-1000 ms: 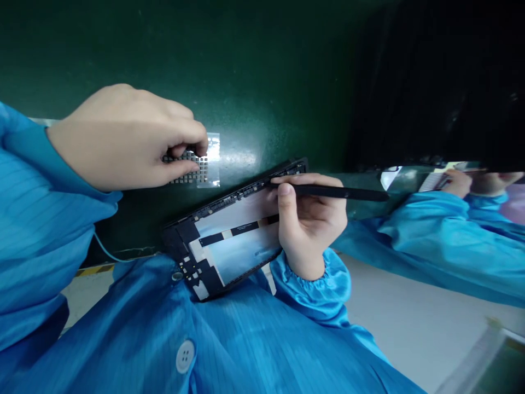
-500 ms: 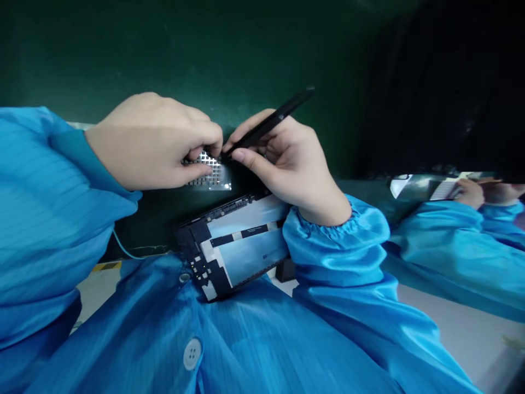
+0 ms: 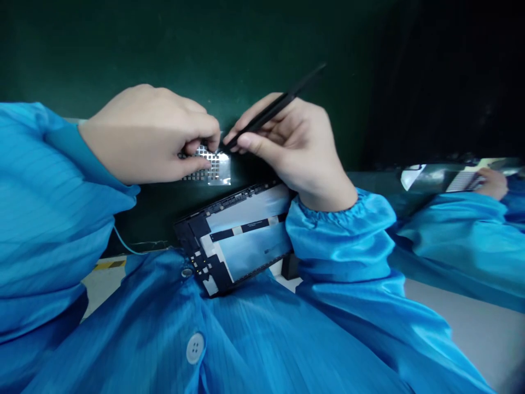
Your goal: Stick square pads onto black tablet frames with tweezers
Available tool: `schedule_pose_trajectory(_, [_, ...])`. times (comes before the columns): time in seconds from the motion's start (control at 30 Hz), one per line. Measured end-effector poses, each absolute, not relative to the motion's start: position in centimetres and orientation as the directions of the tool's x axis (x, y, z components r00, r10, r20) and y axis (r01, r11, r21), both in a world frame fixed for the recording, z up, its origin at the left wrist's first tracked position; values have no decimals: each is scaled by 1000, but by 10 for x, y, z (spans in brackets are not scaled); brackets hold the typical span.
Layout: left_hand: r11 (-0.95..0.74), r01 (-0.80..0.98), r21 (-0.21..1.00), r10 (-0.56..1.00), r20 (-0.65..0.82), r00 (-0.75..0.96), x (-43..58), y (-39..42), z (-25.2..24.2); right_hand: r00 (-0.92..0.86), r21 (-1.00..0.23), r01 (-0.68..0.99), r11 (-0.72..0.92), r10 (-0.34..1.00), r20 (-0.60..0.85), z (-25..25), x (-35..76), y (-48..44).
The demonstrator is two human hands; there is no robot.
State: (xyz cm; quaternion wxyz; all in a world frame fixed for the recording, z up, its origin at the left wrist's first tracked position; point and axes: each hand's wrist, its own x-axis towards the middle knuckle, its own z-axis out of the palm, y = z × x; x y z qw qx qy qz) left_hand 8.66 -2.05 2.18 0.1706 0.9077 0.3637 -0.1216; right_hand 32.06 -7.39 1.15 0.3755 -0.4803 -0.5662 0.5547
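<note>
My left hand (image 3: 151, 134) is curled, thumb and fingers closed on a clear sheet of small silvery square pieces (image 3: 213, 167). Its hidden part runs under the fingers. Pinched in my right hand (image 3: 301, 145) are slim black tweezers (image 3: 270, 112), slanting up to the right, their tip by the sheet's upper edge and close to my left fingertips. Whether the tip holds a piece is too small to tell. Below both hands, a tablet-like device (image 3: 250, 257) with its inner side showing lies tilted between the table's edge and my blue coat. My right sleeve covers its right end.
The green table surface (image 3: 262, 49) stretches away ahead of me. A dark black area (image 3: 447, 82) fills the upper right. At the right, a co-worker's blue sleeve (image 3: 463, 230) and hand (image 3: 494, 183) are beside another sheet (image 3: 463, 179).
My right hand and the tweezers have shifted slightly up and right, the tweezers' rear end rising. The left hand has moved a little left and up, and more of the clear sheet shows.
</note>
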Motion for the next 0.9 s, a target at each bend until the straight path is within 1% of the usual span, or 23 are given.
schedule_pose_trajectory(0.1, [-658, 681, 322, 628, -265, 732, 85, -28, 26, -86, -998, -25, -58, 995, -56, 25, 340, -100])
schedule_pose_trajectory(0.17, [-634, 705, 316, 686, -189, 702, 85, -45, 32, 62, -998, -50, -44, 997, -47, 34, 358, -135])
schedule_pose_trajectory(0.2, [-622, 729, 286, 719, -161, 676, 85, -57, 35, 144, -998, -34, -47, 988, -51, 37, 368, -156])
schedule_pose_trajectory(0.27, [-612, 760, 220, 744, -168, 647, 89, -83, 39, 308, -997, 39, -73, 950, -57, 37, 384, -202])
schedule_pose_trajectory(0.3, [-627, 750, 208, 722, -207, 661, 91, -96, 40, 375, -992, 83, -99, 925, -61, 34, 390, -223])
schedule_pose_trajectory(0.37, [-673, 702, 232, 648, -272, 711, 94, -117, 38, 458, -978, 150, -146, 887, -62, 25, 397, -260])
schedule_pose_trajectory(0.43, [-687, 678, 261, 622, -269, 735, 97, -128, 34, 468, -971, 189, -144, 883, -40, 13, 400, -283])
schedule_pose_trajectory(0.53, [-654, 705, 275, 668, -229, 709, 98, -133, 29, 423, -970, 236, -54, 905, 52, 0, 398, -296])
schedule_pose_trajectory(0.63, [-620, 729, 292, 677, -270, 684, 98, -132, 28, 398, -959, 282, 3, 910, 120, -5, 397, -295])
schedule_pose_trajectory(0.8, [-594, 753, 282, 689, -305, 658, 98, -132, 29, 377, -946, 324, 4, 917, 133, -6, 397, -293])
schedule_pose_trajectory(0.87, [-583, 757, 294, 689, -315, 653, 97, -131, 29, 332, -917, 399, 21, 929, 166, -4, 398, -294])
schedule_pose_trajectory(0.9, [-547, 761, 348, 702, -306, 644, 97, -131, 29, 293, -886, 462, 34, 937, 189, -2, 398, -295])
